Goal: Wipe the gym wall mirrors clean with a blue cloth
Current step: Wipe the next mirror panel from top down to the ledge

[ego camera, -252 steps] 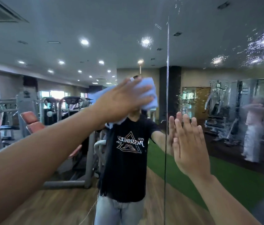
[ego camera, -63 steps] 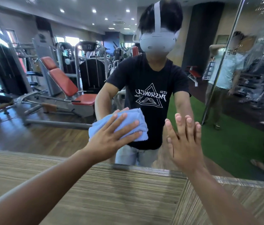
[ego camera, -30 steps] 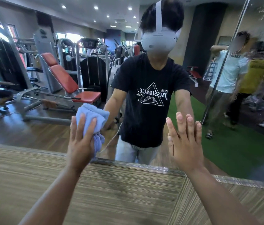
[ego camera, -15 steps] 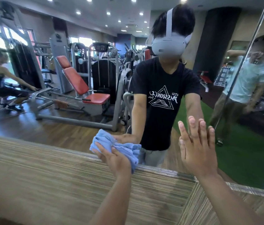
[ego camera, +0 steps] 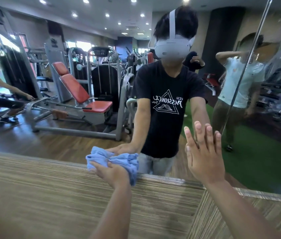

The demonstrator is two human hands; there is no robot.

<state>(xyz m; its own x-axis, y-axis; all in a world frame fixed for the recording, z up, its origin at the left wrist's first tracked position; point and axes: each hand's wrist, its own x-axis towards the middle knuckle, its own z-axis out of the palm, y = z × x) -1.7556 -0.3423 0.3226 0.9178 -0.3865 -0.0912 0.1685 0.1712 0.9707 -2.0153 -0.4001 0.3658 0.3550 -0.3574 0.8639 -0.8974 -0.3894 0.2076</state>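
Nearest, a wood-grain wall panel (ego camera: 50, 195) fills the lower part of the view, with both bare forearms reaching over it toward the glass. The left hand (ego camera: 112, 173) sits at the panel's top edge, its fingers curled into the blue cloth (ego camera: 119, 160) and grasping it against the very bottom of the mirror (ego camera: 58, 144). The cloth lies just beyond and partly under that hand, well left of the right hand (ego camera: 203, 159) and lower than it. It is pale blue, soft and bunched into thick folds. Its right corner hangs down over the thin metal trim (ego camera: 170, 179) that borders the mirror's lower edge.

The right hand is released and flat, fingers straight and together, palm set against the glass above the trim.

To the left of the cloth the glass runs on wide and unbroken along the trim. To the right, past the flat hand, a slanting seam (ego camera: 245, 69) divides this pane from the next. Farther in, the reflection shows a red bench (ego camera: 77, 90) among gym machines.
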